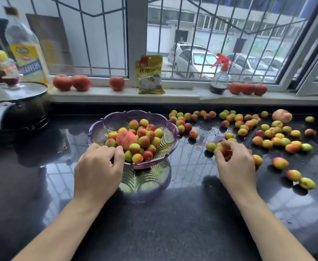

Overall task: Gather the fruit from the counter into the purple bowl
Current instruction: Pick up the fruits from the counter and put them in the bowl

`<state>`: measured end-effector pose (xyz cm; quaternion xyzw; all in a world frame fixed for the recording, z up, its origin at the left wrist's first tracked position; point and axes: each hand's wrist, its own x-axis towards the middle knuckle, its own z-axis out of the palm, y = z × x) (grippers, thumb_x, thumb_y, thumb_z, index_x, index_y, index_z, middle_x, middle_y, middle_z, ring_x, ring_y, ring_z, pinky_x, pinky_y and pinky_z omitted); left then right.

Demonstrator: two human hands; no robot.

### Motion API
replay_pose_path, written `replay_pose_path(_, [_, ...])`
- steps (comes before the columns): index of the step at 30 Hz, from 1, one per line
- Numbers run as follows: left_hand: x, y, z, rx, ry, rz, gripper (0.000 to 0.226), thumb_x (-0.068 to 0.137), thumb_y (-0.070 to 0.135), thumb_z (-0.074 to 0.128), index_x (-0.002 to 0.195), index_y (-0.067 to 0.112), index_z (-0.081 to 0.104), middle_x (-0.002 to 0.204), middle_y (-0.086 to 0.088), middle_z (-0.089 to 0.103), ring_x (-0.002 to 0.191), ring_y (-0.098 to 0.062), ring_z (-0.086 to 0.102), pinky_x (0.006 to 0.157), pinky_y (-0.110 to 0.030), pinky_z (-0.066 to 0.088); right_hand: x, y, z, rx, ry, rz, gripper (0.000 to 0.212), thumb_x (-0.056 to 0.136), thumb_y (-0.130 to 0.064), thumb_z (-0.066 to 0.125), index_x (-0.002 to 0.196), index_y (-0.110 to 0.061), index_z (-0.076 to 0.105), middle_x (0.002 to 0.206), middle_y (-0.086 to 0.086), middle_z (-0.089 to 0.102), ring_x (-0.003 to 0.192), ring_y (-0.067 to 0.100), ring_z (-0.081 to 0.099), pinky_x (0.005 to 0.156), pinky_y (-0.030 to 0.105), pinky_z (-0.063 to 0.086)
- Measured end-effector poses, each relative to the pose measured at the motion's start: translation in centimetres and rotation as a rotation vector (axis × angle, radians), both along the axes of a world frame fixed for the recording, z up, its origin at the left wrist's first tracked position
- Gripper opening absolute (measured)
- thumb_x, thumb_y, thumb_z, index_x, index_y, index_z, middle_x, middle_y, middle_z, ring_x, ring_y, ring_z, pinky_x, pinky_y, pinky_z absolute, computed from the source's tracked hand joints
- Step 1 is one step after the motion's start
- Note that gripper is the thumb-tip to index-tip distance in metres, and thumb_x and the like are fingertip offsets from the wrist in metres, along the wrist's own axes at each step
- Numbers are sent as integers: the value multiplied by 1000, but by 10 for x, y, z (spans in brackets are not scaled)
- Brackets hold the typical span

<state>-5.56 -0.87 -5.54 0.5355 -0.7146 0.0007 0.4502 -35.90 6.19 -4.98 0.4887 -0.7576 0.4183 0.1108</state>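
A clear purple bowl (170,131) stands on the dark counter, holding several small red-yellow fruits and one larger peach (126,140). My left hand (98,166) grips the bowl's near-left rim with curled fingers. My right hand (235,164) is to the right of the bowl, its fingers curled round a few small fruits (222,147) on the counter. Many more small fruits (267,132) lie scattered across the right half of the counter. A second peach (281,115) sits at the far right.
A black pot with a glass lid (15,91) stands at the left. On the windowsill are tomatoes (70,82), a yellow packet (150,74), a spray bottle (220,76) and an oil bottle (25,48). The counter (173,223) is wet near the fruit.
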Motion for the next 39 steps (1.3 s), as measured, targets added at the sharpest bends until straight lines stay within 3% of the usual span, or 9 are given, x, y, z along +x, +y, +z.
replay_pose_path(3, [0, -1, -1, -9, 5, 25, 49, 99, 36, 44, 55, 19, 53, 59, 9, 43, 71, -23, 53, 79, -45, 54, 40, -11, 31, 16, -101, 316, 14, 92, -27, 72, 105, -23, 67, 92, -11, 65, 85, 2, 62, 73, 13, 48])
replay_pose_path(5, [1, -5, -4, -15, -34, 37, 48, 99, 35, 45, 57, 17, 59, 60, 10, 44, 72, -23, 52, 107, -55, 47, 61, -30, 43, 151, -37, 451, 13, 92, -31, 71, 103, -25, 68, 92, -14, 66, 87, 3, 62, 77, 17, 51])
replay_pose_path(7, [3, -7, -6, -21, -48, 20, 48, 100, 35, 44, 56, 18, 57, 59, 10, 45, 70, -19, 46, 113, -58, 41, 76, -50, 52, 237, 63, 461, 16, 91, -34, 71, 103, -24, 70, 92, -13, 66, 88, 9, 61, 83, 29, 53])
replay_pose_path(14, [6, -8, -1, -90, 16, -47, 43, 99, 33, 46, 56, 26, 44, 56, 15, 35, 64, -17, 40, 95, -57, 53, 98, -92, 56, 666, 247, 354, 15, 90, -40, 64, 97, -29, 72, 97, -5, 72, 96, 23, 64, 91, 43, 49])
replay_pose_path(18, [7, -7, -1, -92, 22, -52, 42, 98, 34, 45, 58, 31, 35, 55, 17, 31, 64, -18, 39, 92, -58, 53, 83, -70, 45, 288, -15, 386, 15, 92, -25, 62, 98, -23, 76, 97, -6, 73, 95, 16, 62, 84, 32, 50])
replay_pose_path(21, [7, -7, -2, -64, 6, -42, 42, 99, 33, 47, 57, 30, 38, 55, 15, 34, 66, -18, 41, 94, -59, 52, 41, -45, 24, 121, 16, 226, 18, 93, -13, 60, 105, -17, 74, 105, -1, 71, 104, 21, 59, 92, 36, 47])
replay_pose_path(25, [3, -6, -4, -21, -18, -31, 45, 97, 31, 52, 54, 29, 41, 53, 18, 36, 70, -18, 42, 94, -62, 51, -12, -32, -6, 244, 102, -89, 40, 87, -5, 60, 127, -7, 63, 128, 18, 59, 115, 39, 49, 100, 43, 39])
replay_pose_path(30, [2, -4, -3, -15, -2, -77, 49, 97, 33, 50, 53, 36, 28, 51, 17, 38, 71, -21, 48, 78, -47, 52, -19, -43, -30, 428, 28, -100, 57, 92, -16, 56, 147, -15, 43, 152, 15, 39, 137, 40, 35, 112, 49, 32])
replay_pose_path(39, [3, -7, -6, 15, 12, -85, 50, 97, 34, 50, 51, 33, 30, 50, 10, 44, 72, -23, 51, 69, -34, 39, -25, -43, -28, 276, -18, -144, 54, 90, 0, 58, 143, -8, 50, 130, 19, 45, 114, 43, 53, 94, 45, 45])
